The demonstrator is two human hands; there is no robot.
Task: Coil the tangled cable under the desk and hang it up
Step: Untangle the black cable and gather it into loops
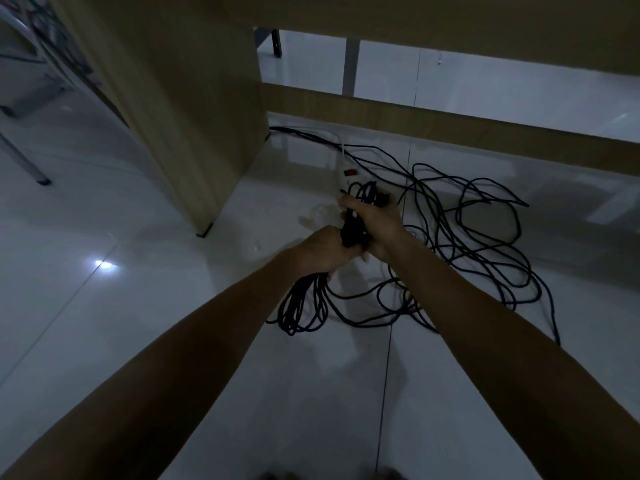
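Under the wooden desk (pixel 194 109), on the pale tiled floor (pixel 104 323), both bare hands meet around one black cable (pixel 485 258) — the left hand (pixel 323 251) is clenched on a bundle of gathered loops that hang down from it, and the right hand (pixel 372 220) is closed over the top of the same bundle. Most of the cable lies loose and tangled on the tiles to the right — beside a white power strip (pixel 341 168) with a red switch.
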